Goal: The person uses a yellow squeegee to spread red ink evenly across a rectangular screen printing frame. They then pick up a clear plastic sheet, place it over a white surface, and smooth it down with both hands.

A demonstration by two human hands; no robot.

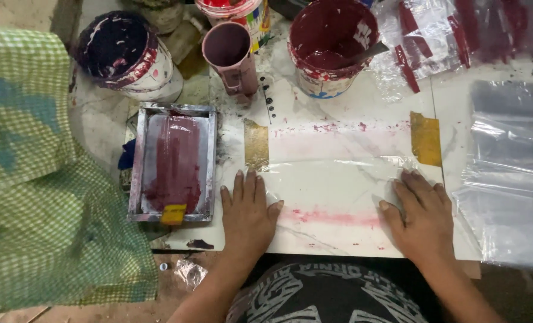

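A clear plastic bag [338, 185] lies flat on a white marble-look board [338, 104], between two yellowish tape tabs [256, 143] [426, 139]. My left hand [247, 210] presses flat on the bag's left end, fingers spread. My right hand [420, 212] presses flat on its right end. Pink ink smears [335, 216] run across the board between the hands. A metal-framed printing screen [174, 162], coated with dark red ink, rests to the left of my left hand.
Buckets of dark red ink [329, 45] and dark purple paint [126, 54] and a pink mug [230, 54] stand at the back. A stack of clear bags [506, 173] lies on the right, printed bags [446, 36] behind. A green checked cloth [45, 179] covers the left.
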